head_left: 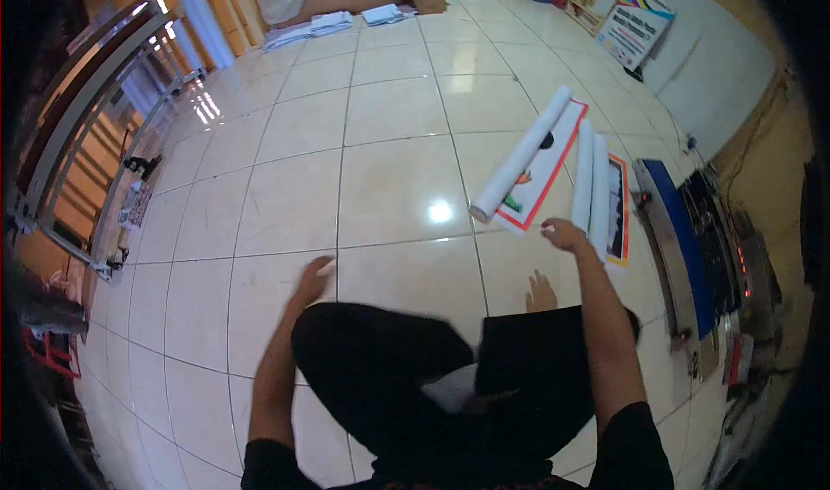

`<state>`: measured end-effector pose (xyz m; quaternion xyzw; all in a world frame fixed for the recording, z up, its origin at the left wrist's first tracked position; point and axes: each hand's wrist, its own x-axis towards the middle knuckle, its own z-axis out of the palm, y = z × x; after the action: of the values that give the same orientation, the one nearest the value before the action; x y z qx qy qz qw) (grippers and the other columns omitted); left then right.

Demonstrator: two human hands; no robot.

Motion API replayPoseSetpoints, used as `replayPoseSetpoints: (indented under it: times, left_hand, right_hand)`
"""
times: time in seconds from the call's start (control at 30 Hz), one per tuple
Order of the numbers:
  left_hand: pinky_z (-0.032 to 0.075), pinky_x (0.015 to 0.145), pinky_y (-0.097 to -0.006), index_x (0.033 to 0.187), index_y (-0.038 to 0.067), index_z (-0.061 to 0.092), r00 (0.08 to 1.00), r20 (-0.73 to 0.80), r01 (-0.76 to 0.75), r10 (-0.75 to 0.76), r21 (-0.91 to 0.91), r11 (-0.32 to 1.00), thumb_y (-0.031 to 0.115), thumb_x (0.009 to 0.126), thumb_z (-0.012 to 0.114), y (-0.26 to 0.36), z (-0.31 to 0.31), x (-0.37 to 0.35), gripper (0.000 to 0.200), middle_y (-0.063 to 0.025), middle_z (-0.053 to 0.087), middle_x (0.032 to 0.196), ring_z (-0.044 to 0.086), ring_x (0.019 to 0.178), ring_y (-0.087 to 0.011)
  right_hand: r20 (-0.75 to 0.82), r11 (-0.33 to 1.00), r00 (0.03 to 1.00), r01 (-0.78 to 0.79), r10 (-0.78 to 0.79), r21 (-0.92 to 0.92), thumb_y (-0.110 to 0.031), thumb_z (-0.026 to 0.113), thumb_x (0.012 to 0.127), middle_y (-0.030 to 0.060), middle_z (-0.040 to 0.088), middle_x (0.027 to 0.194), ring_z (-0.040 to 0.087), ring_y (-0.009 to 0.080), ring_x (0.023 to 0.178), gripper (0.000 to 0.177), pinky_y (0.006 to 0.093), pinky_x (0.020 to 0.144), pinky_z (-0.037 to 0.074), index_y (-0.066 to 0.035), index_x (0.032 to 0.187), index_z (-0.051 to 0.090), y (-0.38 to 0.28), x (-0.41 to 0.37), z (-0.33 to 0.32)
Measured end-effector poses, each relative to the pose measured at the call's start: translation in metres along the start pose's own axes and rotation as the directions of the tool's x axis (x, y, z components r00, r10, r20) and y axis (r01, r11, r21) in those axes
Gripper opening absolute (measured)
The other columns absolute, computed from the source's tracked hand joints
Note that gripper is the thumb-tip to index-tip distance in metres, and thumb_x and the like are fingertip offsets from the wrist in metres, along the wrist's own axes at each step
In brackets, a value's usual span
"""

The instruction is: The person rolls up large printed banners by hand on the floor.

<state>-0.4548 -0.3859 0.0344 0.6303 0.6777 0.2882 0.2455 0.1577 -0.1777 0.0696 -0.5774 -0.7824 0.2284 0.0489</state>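
The right hand reaches to the lower end of a pair of rolled sheets, right of centre in the frame. Its fingers are curled narrow, and I cannot tell whether they already grip a roll or only touch it. The left hand is low near the floor, left of centre, loosely curled round something small and white that is too blurred to name.

To take a roll cleanly, the grasp would best close round its middle, not its open end, so the tube does not crush or unwind. It should lift straight up off the orange-bordered print beneath, so that sheet is not dragged.

A single roll lies slantwise across a red-bordered print, just left of the pair.

The person sits on a glossy tiled floor, with a bare foot near the reaching arm. A long blue-topped machine runs along the right edge, a metal rack stands at the left, paper stacks lie at the top, and a sign board leans at the upper right.
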Motion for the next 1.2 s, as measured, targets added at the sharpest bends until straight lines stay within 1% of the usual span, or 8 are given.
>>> replayPoseSetpoints:
  times: [0.17,0.4,0.53,0.6,0.7,1.0,1.07,1.2]
  left_hand:
    - [0.048,0.083,-0.0294,0.099,-0.002,0.063,0.738,-0.602,0.152,-0.304,-0.291,0.945,0.015,0.094,0.055,-0.066,-0.129,-0.185,0.019,-0.0080,0.064,0.095,0.059,0.090,-0.0159]
    - [0.049,0.078,-0.0315,0.092,-0.001,0.062,0.483,-0.664,0.348,-0.570,-0.451,0.821,0.010,0.089,0.055,-0.011,-0.088,-0.222,0.014,-0.0087,0.064,0.090,0.061,0.087,-0.0181]
    - [0.047,0.094,-0.0338,0.116,-0.003,0.059,0.899,-0.158,0.364,-0.409,-0.252,0.897,0.008,0.091,0.054,0.074,-0.028,-0.047,0.028,-0.0141,0.064,0.114,0.061,0.106,-0.0220]
    - [0.046,0.096,-0.0381,0.122,0.000,0.058,0.955,0.192,0.247,-0.224,-0.103,0.964,0.018,0.093,0.055,0.082,0.004,0.007,0.034,-0.0189,0.063,0.117,0.060,0.110,-0.0312]
    - [0.043,0.101,-0.0376,0.125,0.001,0.056,0.908,0.382,0.229,-0.173,-0.106,0.968,0.025,0.095,0.054,0.058,0.063,0.051,0.038,-0.0208,0.057,0.127,0.055,0.118,-0.0366]
    - [-0.001,0.112,-0.0657,0.154,0.023,0.017,0.805,0.567,-0.170,-0.173,0.500,0.849,0.058,0.096,0.034,-0.042,0.057,0.067,0.070,-0.0081,0.004,0.161,-0.001,0.148,-0.0327]
    - [-0.001,0.109,-0.0697,0.152,0.033,0.020,0.798,0.468,-0.035,-0.380,0.666,0.745,0.059,0.095,0.032,-0.042,0.022,0.059,0.064,-0.0013,0.007,0.162,0.001,0.148,-0.0321]
    - [0.028,0.107,-0.0610,0.144,0.004,0.033,0.897,-0.206,0.441,-0.391,0.368,0.818,0.046,0.089,0.060,-0.121,0.008,0.042,0.074,-0.0254,0.033,0.147,0.030,0.138,-0.0404]
  right_hand:
    - [-0.059,0.981,0.995,-0.085,0.075,-0.176,-0.048,0.054,0.089,0.0262,0.031,0.149,0.033,0.0453,0.134,0.067,0.0548,0.106,0.034,-0.001,0.137,0.044,0.029,0.099,0.112]
    - [-0.249,0.958,0.950,-0.234,0.189,-0.165,-0.053,0.054,0.087,0.0265,0.032,0.148,0.025,0.0460,0.138,0.078,0.0602,0.113,0.014,-0.003,0.144,0.035,-0.109,0.118,0.168]
    - [0.456,0.755,0.654,0.653,-0.604,0.063,-0.040,0.063,0.081,0.0201,0.056,0.122,0.057,0.0426,0.105,0.048,0.0567,0.096,0.041,-0.005,0.114,0.061,-0.272,0.080,0.219]
    - [0.140,0.519,0.506,0.852,-0.851,0.075,-0.040,0.058,0.085,0.0149,0.068,0.098,0.064,0.0346,0.092,0.033,0.0486,0.084,0.049,-0.011,0.096,0.068,-0.310,0.052,0.199]
    - [0.249,0.717,0.754,0.386,-0.608,0.580,-0.033,0.059,0.085,0.0209,0.065,0.106,0.063,0.0354,0.097,0.034,0.0459,0.084,0.049,-0.009,0.107,0.066,-0.301,0.069,0.205]
    - [-0.189,0.922,0.979,-0.003,-0.076,-0.388,-0.034,0.064,0.084,0.0240,0.044,0.140,0.039,0.0389,0.132,0.063,0.0527,0.107,0.034,-0.007,0.138,0.045,-0.049,0.069,0.122]
    - [0.061,0.948,0.990,0.142,-0.130,-0.285,-0.036,0.064,0.084,0.0253,0.041,0.141,0.040,0.0400,0.131,0.066,0.0528,0.106,0.036,-0.005,0.139,0.043,-0.033,0.061,0.114]
    - [-0.259,0.784,0.756,-0.621,0.601,0.006,-0.059,0.070,0.074,0.0227,0.028,0.150,0.034,0.0407,0.135,0.101,0.0515,0.107,0.035,-0.002,0.146,0.029,0.015,0.083,0.119]
